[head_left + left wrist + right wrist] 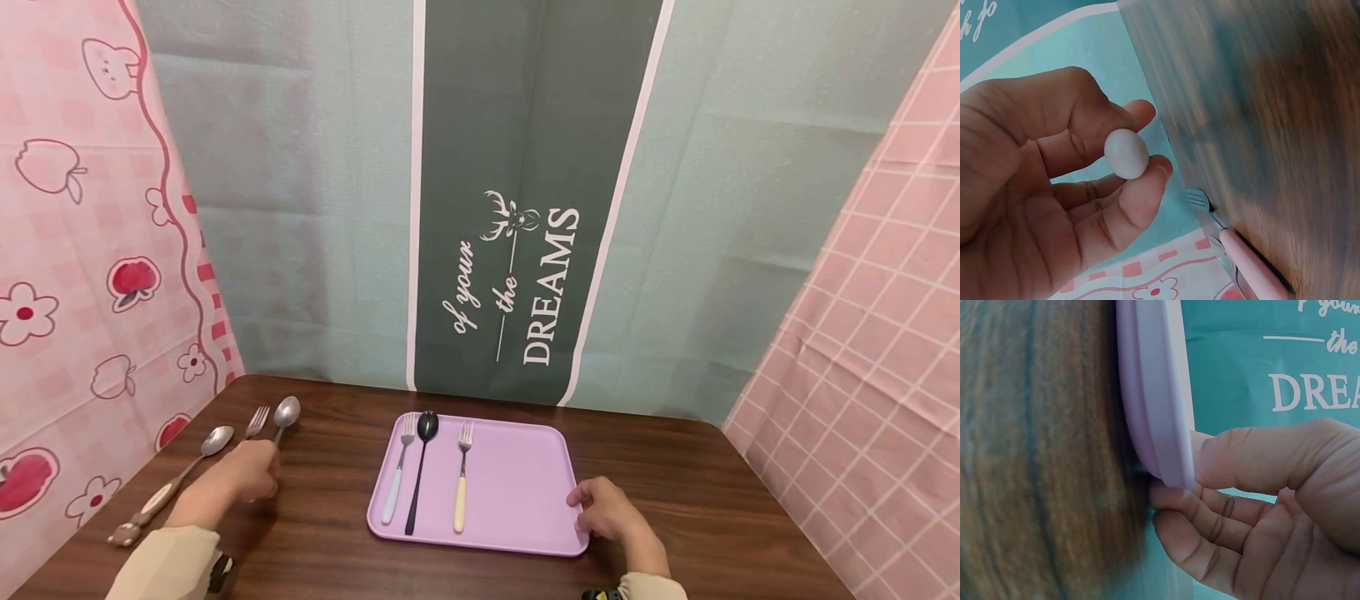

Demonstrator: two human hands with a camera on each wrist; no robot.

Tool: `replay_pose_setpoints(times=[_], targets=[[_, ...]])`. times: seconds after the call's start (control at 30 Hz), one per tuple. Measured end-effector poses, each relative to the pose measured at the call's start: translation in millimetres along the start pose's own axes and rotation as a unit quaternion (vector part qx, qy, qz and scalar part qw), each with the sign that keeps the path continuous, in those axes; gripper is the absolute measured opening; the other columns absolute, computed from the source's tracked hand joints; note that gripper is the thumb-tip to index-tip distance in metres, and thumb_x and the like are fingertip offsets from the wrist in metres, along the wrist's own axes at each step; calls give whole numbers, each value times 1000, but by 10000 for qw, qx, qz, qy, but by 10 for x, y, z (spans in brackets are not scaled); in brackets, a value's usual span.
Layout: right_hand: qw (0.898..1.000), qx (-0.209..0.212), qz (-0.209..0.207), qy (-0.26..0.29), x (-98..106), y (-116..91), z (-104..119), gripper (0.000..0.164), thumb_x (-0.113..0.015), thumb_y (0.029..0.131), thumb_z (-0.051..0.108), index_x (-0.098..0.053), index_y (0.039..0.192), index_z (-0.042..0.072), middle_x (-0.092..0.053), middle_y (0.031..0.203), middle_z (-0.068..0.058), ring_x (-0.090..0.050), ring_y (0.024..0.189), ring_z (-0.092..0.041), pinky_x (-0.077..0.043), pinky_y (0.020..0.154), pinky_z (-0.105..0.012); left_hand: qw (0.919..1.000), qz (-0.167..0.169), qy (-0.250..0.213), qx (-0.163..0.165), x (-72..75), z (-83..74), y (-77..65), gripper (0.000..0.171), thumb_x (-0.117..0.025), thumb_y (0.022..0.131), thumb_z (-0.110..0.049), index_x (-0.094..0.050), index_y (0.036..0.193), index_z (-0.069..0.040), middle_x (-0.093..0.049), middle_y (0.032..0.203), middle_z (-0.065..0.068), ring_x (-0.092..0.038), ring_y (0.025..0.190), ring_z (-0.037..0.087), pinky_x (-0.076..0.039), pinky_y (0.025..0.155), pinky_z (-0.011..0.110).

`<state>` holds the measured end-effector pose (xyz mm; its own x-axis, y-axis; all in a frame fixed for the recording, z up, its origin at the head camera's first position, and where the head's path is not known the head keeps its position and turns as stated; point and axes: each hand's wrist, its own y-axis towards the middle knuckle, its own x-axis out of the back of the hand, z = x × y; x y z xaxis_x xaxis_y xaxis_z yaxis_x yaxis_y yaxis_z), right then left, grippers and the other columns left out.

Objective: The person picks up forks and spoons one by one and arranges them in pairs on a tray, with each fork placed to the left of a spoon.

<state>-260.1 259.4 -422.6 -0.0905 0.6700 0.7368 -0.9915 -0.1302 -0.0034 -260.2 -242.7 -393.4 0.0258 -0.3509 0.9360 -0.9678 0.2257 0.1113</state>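
Observation:
My left hand (243, 473) pinches a silver spoon (287, 412) at the left of the table; its bowl points away past the fingers. In the left wrist view the white rounded handle end (1126, 154) shows between thumb and finger. Beside it lies a fork with a pink handle (1250, 262), mostly covered by the hand in the head view. My right hand (611, 510) grips the right edge of a purple tray (525, 492), thumb on the rim and fingers underneath. On the tray lie a white-handled fork (399, 475), a black spoon (418, 475) and a yellow-handled fork (461, 483).
Left of the left hand lies another spoon (168, 492) with a bear-shaped handle end. The dark wooden table (330, 467) meets a green cloth backdrop (330, 250) behind, with pink cloths (67, 217) at both sides.

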Motion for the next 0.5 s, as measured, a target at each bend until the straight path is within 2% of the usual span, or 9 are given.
replay_pose_setpoints(times=[0.13, 0.37, 0.5], targets=[[10000, -39, 8, -6, 3, -1, 3, 27, -63, 58, -14, -62, 80, 1, -50, 66, -4, -50, 55, -18, -45, 47, -31, 9999, -63, 75, -85, -17, -24, 6, 17, -61, 54, 2, -53, 63, -10, -49, 61, -2, -44, 57, 15, -39, 50, 31], [10000, -87, -28, -19, 2, -4, 10, 26, -64, 58, -14, -62, 80, 1, -50, 66, -4, -50, 55, -19, -45, 47, -32, 9998, 53, 64, 169, -22, -115, -3, 16, -61, 56, 1, -54, 64, -11, -49, 65, 0, -43, 60, 16, -38, 52, 33], [10000, -77, -14, -1, 3, -8, 5, 26, -64, 58, -14, -62, 80, 1, -50, 66, -4, -50, 55, -18, -45, 47, -32, 9999, -86, 19, -57, -62, -126, 14, 18, -61, 54, 2, -53, 63, -11, -48, 63, -1, -42, 59, 16, -38, 52, 32]])
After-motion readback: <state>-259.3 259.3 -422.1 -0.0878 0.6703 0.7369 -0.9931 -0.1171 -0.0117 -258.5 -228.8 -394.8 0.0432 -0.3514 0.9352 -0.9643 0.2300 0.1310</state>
